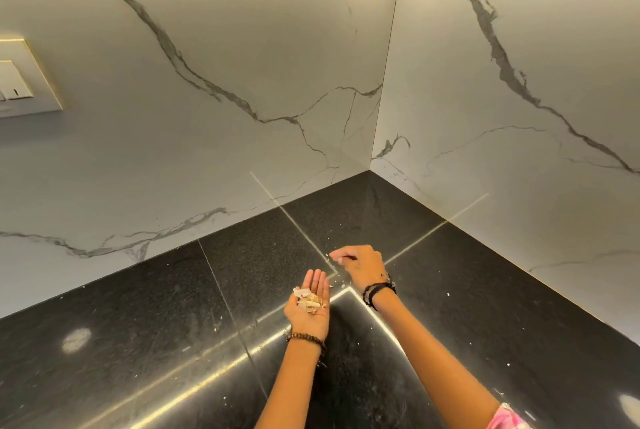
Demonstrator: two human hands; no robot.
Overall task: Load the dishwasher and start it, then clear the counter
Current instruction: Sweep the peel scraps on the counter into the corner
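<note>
While flat L palm (309,307) cradling papery peels (309,300), R fingers (341,257) pinching flake off glossy black counter (138,318).

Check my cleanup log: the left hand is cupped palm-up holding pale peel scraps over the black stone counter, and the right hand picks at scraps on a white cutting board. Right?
Not quite. The head view shows no cutting board: the right hand picks at small scraps directly on the black stone counter. The rest holds: the left hand is palm-up holding pale peel scraps.
</note>
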